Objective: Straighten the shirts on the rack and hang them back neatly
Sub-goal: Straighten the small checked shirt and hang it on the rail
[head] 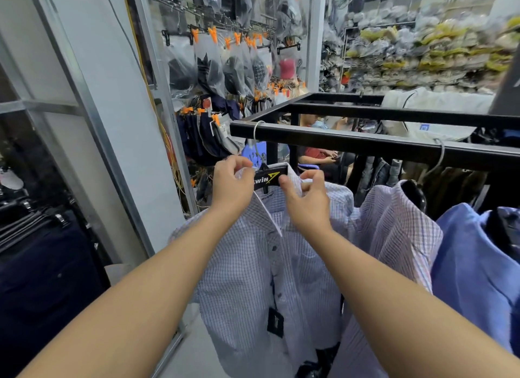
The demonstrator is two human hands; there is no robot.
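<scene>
A white shirt with fine dark checks (253, 265) hangs on a black hanger (270, 176) from the black rack bar (351, 141), at the bar's left end. My left hand (232, 180) pinches the left side of the shirt's collar just beside the hanger. The collar's right side is pinched by my right hand (305, 197), thumb near the hanger's yellow logo. To the right hang a pale checked shirt (394, 231) and a blue shirt (472, 265).
A black price tag (275, 321) dangles from the front shirt. Dark trousers (42, 265) hang at the left beside a metal-framed partition (92, 110). Bagged goods on orange clips (225, 59) hang behind the rack. A seated person (318, 149) is visible beyond the bar.
</scene>
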